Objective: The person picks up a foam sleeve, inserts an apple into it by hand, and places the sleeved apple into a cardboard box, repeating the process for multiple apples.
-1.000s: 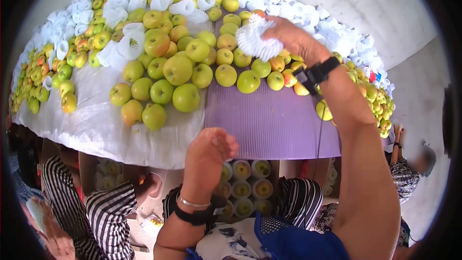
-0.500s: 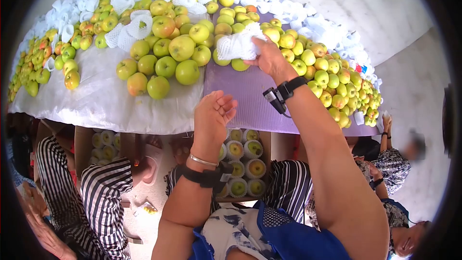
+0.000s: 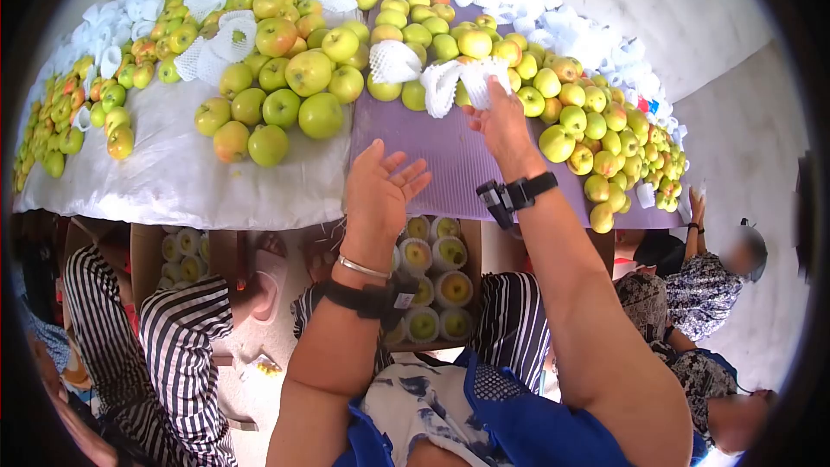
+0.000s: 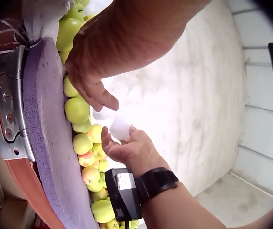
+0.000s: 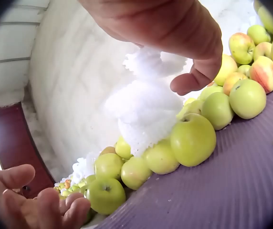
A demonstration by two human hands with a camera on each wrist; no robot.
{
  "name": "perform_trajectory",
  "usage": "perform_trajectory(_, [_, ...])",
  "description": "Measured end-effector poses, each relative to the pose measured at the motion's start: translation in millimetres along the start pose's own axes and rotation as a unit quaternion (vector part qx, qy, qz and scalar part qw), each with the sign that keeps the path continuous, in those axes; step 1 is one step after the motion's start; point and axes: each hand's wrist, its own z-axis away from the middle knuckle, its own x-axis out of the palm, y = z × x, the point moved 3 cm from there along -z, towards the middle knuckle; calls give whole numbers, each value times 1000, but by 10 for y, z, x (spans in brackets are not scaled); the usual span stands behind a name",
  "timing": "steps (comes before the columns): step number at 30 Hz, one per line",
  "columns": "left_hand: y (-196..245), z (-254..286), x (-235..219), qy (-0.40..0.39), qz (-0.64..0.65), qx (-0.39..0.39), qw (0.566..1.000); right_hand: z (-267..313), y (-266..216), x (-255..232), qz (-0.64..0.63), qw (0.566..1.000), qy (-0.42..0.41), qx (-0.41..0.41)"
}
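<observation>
My right hand (image 3: 503, 125) pinches a white foam net sleeve (image 3: 484, 79) over the front apples on the purple half of the table. A second foam sleeve hangs just left of it, and another (image 3: 395, 61) lies loose on the apples. In the right wrist view, the white sleeves (image 5: 143, 112) bunch below the thumb and fingers, in front of green apples (image 5: 193, 140). My left hand (image 3: 380, 195) hovers at the table's near edge with fingers spread and nothing in it; its fingers (image 5: 50, 207) also show in the right wrist view.
Green and reddish apples (image 3: 309, 73) cover much of the table, with heaps of foam sleeves (image 3: 596, 52) along the back. Under the near edge stands a box of sleeved apples (image 3: 453, 289). Other people sit on both sides, one in striped trousers (image 3: 186, 329).
My right hand has come back from the far apples toward me with the foam sleeves. One sleeve now lies apart on the apples. The left hand's fingers have spread.
</observation>
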Motion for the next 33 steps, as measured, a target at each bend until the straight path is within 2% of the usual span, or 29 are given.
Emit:
perform_trajectory(7, [-217, -81, 20, 16, -15, -29, 999, 373, 504, -390, -151, 987, 11, 60])
perform_trajectory(10, [-330, -75, 51, 7, -34, -67, 997, 566, 611, -385, -190, 976, -26, 105])
perform_trajectory(13, [-415, -90, 91, 8, -56, -60, 997, 679, 605, -320, -232, 962, -102, 97])
perform_trajectory(16, [-439, -223, 53, -49, 9, -19, 999, 646, 580, -222, -273, 945, -171, 60])
perform_trajectory(19, [-380, -268, 66, -19, -33, 67, 997, 663, 481, -202, -215, 966, -138, 35])
perform_trajectory(22, [-390, -210, 79, -23, -157, 47, 986, 678, 498, -210, -164, 980, -116, 2])
perform_trajectory(25, [-400, -127, 167, -15, -151, -73, 986, 779, 355, -177, -92, 973, -157, -143])
perform_trajectory(28, [-453, -154, 144, -99, -191, -75, 974, 812, 347, -224, -81, 971, -176, -140])
perform_trajectory(33, [-468, -172, 154, -159, -225, -35, 961, 799, 413, -261, -64, 965, -220, -129])
